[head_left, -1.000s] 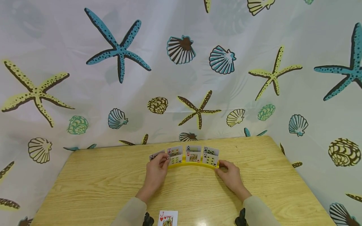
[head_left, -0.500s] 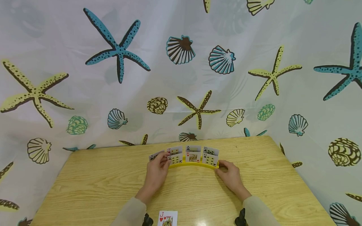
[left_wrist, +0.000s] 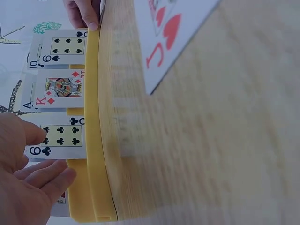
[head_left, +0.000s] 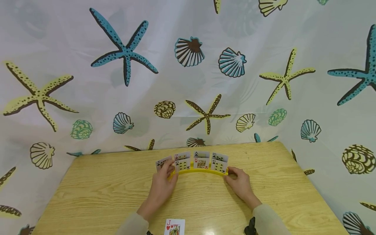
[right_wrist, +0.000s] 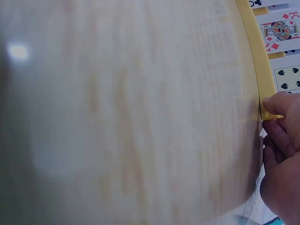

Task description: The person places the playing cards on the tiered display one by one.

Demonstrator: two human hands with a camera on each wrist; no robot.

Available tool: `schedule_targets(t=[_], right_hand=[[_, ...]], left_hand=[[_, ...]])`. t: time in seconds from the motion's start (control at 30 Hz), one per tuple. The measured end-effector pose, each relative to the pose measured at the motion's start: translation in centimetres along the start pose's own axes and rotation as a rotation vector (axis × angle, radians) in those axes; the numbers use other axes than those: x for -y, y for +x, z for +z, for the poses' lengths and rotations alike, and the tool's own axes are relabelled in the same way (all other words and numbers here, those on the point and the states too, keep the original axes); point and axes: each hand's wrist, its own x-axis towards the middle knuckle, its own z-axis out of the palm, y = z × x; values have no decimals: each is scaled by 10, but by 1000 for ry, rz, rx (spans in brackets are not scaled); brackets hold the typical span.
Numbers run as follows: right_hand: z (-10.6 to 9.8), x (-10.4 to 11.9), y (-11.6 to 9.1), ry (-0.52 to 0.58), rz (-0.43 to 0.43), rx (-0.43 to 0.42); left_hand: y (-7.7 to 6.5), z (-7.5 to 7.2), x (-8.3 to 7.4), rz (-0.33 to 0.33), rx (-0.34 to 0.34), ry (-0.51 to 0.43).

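Note:
A yellow curved card holder (head_left: 188, 171) stands on the table with playing cards upright in two rows. Its front row shows a six of clubs (left_wrist: 61, 140), a king of diamonds (head_left: 201, 163) and a six of spades (head_left: 218, 165). Behind them are a seven (head_left: 182, 156), an ace (head_left: 201, 154) and a ten (head_left: 219, 157); a black jack (head_left: 161, 162) stands at the left end. My left hand (head_left: 161, 182) is at that end, fingers loosely bent by the jack, its thumb overlapping the six of clubs in the left wrist view. My right hand (head_left: 239, 182) pinches the holder's right end.
A loose jack of hearts (head_left: 175, 226) lies face up near the front of the wooden table (head_left: 102, 189). A curtain (head_left: 205, 78) printed with starfish and shells hangs behind the table and along its sides.
My left thumb and fingers have come off the six of clubs' edge, and the thumb has dropped lower. The six stays upright in the holder. My right hand keeps its place.

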Motion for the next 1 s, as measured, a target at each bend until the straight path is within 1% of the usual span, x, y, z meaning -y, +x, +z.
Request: schedule_targets(t=[0.1,0.23,0.4,0.53,0.6,0.83,0.93,1.0], right_hand=[[0,0,0,4,8,1],[0,0,-1,8,15,4],[1,-1,-1,4,14,-1],[1,0,0,3,11,-2],[1,0,0,6,9,-3],[1,1,-1,12,-1,-2],[1,1,0,13,-1,0],[1,0,0,13,2,0]], left_hand=[[-6,-3,0,2,9,4],[-16,-6,-2,1,30,42],[-29,-10,-2,-43,114,103],[-40,-17,-1,-52,159,144],[-46,-21,-1,-56,183,160],[-67,-45,-5,-123,289,216],[-74,-54,-4,-174,357,234],[-77,-59,-3,-206,417,235]])
